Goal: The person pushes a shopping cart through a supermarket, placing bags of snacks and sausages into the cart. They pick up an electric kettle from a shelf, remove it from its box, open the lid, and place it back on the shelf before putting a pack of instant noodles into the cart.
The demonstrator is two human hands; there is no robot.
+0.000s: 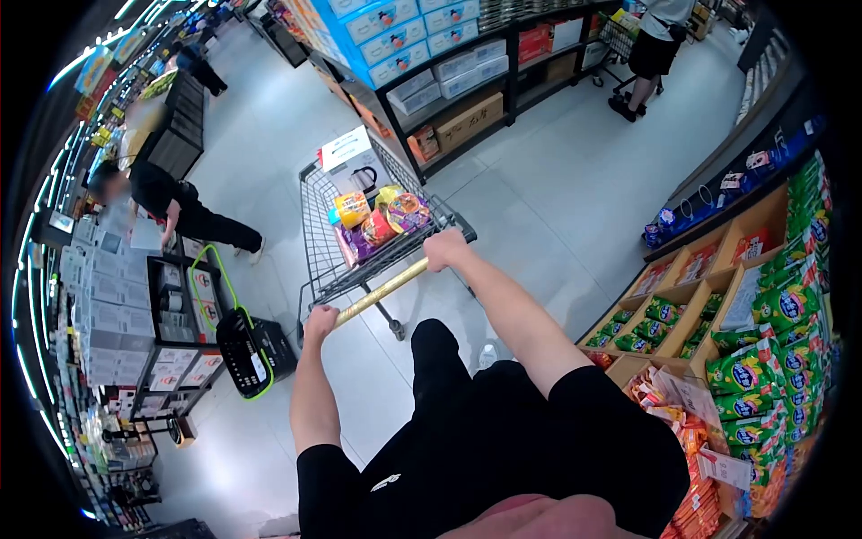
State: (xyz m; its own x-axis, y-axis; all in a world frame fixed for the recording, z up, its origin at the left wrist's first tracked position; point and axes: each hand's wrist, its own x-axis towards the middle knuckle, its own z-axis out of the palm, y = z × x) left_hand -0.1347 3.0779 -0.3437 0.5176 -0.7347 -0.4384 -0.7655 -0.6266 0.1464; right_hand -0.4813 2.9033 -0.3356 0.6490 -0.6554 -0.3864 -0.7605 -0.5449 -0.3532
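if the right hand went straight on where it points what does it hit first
Probably the shopping cart's dark rear frame, just past the gold handle that the right hand grips; a colourful packet seems next, though depth is hard to judge.

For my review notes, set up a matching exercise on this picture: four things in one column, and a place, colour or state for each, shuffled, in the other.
1. Cart handle
2. Shopping basket
3. Kettle-picture box
4. Green snack packets

A. On the display at the picture's right
B. Inside the cart, towards its far end
C. Gripped by the left hand and right hand
D. Black with bright green trim

Pairs: 1-C, 2-D, 3-B, 4-A
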